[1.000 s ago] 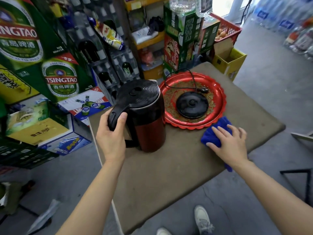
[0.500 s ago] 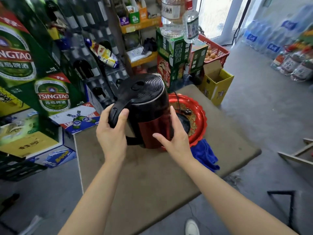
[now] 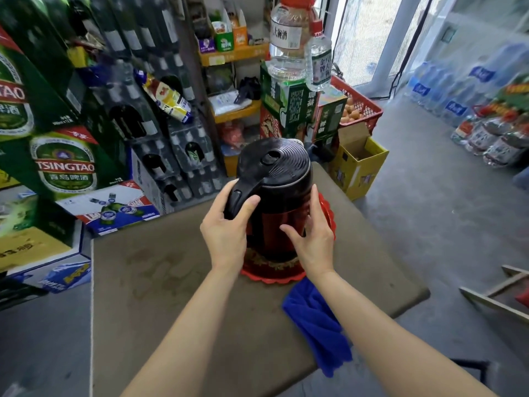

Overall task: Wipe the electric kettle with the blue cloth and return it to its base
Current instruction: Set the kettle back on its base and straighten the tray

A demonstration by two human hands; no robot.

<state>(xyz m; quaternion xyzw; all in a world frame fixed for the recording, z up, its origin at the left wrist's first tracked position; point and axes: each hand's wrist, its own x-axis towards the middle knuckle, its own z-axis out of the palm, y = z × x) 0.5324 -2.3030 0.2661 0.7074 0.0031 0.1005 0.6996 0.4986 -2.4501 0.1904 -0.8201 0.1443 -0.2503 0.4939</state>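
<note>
— Black plastic handle: the left hand (image 3: 226, 233) is clamped round it; the right hand (image 3: 312, 239) lies open, fingers spread, against the kettle (image 3: 274, 196).

— And where's the kettle?

— Over the red tray (image 3: 272, 270), mid-table; blue cloth (image 3: 317, 322) at the near right edge. Probably rigid, smooth, slippery; carry by the handle, steady the wall.

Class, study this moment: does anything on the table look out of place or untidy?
The blue cloth lies crumpled with one end hanging over the table edge. The kettle, held in both hands, stands upright over the red tray.
</note>
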